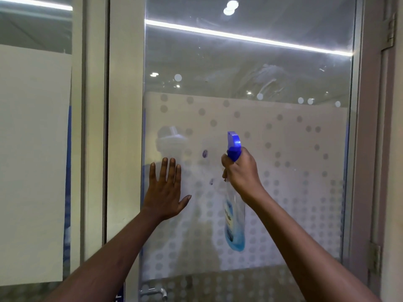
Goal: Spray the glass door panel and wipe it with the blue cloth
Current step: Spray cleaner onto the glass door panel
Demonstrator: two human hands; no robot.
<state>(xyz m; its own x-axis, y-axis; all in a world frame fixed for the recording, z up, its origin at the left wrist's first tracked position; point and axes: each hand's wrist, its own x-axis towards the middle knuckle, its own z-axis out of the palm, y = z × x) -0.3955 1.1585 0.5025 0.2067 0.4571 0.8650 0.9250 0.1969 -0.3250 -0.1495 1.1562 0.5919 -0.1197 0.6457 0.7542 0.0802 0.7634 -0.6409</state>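
The glass door panel (283, 73) fills the middle of the view, clear at the top and frosted with grey dots lower down. My right hand (241, 171) grips a clear spray bottle (234, 225) by its neck. The bottle holds blue liquid and has a blue trigger head that points at the glass. My left hand (166, 190) lies flat on the glass near the panel's left edge, fingers spread upward, holding nothing. No blue cloth is in view.
A pale door frame (125, 127) runs down the left of the panel, and a grey frame with hinges (375, 149) runs down the right. A metal door handle (153, 292) sits at the bottom left. Another glass pane with white paper (32, 160) is at far left.
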